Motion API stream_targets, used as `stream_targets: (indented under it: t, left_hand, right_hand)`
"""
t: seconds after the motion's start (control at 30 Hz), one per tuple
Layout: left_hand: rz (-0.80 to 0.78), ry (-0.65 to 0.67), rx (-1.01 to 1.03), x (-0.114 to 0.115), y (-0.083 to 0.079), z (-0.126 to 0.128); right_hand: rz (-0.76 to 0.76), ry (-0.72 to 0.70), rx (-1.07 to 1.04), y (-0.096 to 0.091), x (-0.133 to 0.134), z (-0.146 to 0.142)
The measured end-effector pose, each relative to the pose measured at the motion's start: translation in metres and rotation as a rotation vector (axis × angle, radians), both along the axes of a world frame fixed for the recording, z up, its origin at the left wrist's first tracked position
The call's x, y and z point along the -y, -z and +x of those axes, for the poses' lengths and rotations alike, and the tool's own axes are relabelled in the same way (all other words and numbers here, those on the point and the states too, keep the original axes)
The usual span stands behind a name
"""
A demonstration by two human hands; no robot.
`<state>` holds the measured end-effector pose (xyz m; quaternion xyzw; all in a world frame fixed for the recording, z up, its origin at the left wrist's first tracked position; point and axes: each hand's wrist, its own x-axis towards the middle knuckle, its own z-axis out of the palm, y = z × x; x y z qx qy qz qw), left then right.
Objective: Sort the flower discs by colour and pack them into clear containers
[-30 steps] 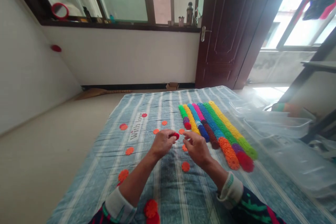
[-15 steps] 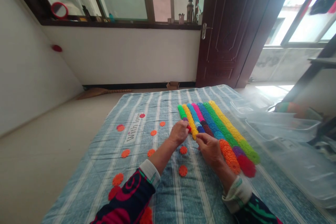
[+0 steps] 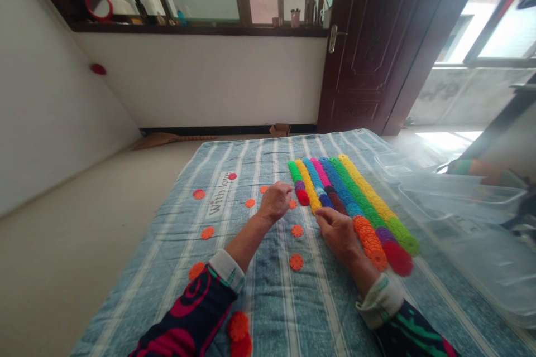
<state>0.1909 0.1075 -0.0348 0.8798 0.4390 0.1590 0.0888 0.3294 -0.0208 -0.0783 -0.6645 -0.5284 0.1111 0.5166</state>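
My left hand [image 3: 275,202] is closed, thumb and fingers together, just left of a short row of green, purple and red discs [image 3: 300,184]. Whatever it may hold is hidden. Partly behind its fingers lies an orange notched disc [image 3: 292,204]. My right hand [image 3: 336,230] is pinched at the near end of a row of yellow discs [image 3: 309,187]; whether a disc sits between the fingertips is too small to see. Right of it, overlapping discs run in long rows, among them an orange stack [image 3: 371,242] and a red end [image 3: 400,259].
Loose orange discs, such as one at the front [image 3: 296,262], lie scattered over the striped blue bedspread [image 3: 268,301]. Clear plastic boxes [image 3: 460,195] stand along the right side. A dark red door [image 3: 368,50] and a windowsill with small items are beyond.
My left hand has drawn back leftward from the short row, so its red end shows. My right hand stays by the yellow row. The whole view has shifted slightly.
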Motion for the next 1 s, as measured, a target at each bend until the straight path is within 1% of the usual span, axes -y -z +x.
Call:
stream_targets:
  t: [0.1, 0.17, 0.27, 0.37, 0.43, 0.47, 0.57, 0.63, 0.7, 0.77, 0.83, 0.9, 1.0]
  left_hand:
    - [-0.046, 0.007, -0.009, -0.001, -0.005, -0.020]
    - [-0.079, 0.005, -0.017, 0.002, -0.008, -0.033]
    - [-0.153, 0.039, -0.004, 0.013, -0.014, -0.058]
    - [-0.291, 0.059, 0.000, 0.032, -0.026, -0.097]
    - [-0.426, 0.036, -0.016, 0.049, -0.034, -0.127]
    - [-0.485, 0.024, -0.029, 0.059, -0.038, -0.142]
    - [-0.602, -0.014, -0.072, 0.090, -0.045, -0.180]
    - [-0.651, -0.024, -0.103, 0.110, -0.045, -0.197]
    - [-0.675, -0.016, -0.126, 0.127, -0.043, -0.207]
    - [-0.664, -0.012, -0.136, 0.142, -0.041, -0.211]
    - [-0.627, -0.025, -0.129, 0.154, -0.039, -0.210]
    - [-0.599, -0.041, -0.122, 0.163, -0.037, -0.207]
    - [-0.572, -0.041, -0.104, 0.172, -0.034, -0.202]
  right_hand:
    - [0.001, -0.017, 0.032, 0.001, 0.001, -0.003]
    - [0.008, -0.034, 0.052, 0.002, 0.002, -0.005]
    - [0.010, -0.051, 0.090, 0.004, 0.007, -0.005]
    - [-0.001, -0.101, 0.137, 0.002, 0.012, -0.008]
    - [-0.017, -0.202, 0.166, -0.004, 0.018, -0.018]
    - [-0.029, -0.280, 0.184, -0.008, 0.023, -0.025]
    - [-0.089, -0.578, 0.283, -0.024, 0.041, -0.060]
    - [-0.134, -0.739, 0.422, -0.031, 0.055, -0.088]
    - [-0.136, -0.811, 0.587, -0.032, 0.067, -0.112]
    - [-0.114, -0.813, 0.731, -0.030, 0.074, -0.127]
    - [-0.108, -0.774, 0.814, -0.025, 0.074, -0.130]
    - [-0.135, -0.720, 0.842, -0.022, 0.070, -0.125]
    - [-0.215, -0.601, 0.840, -0.022, 0.063, -0.113]
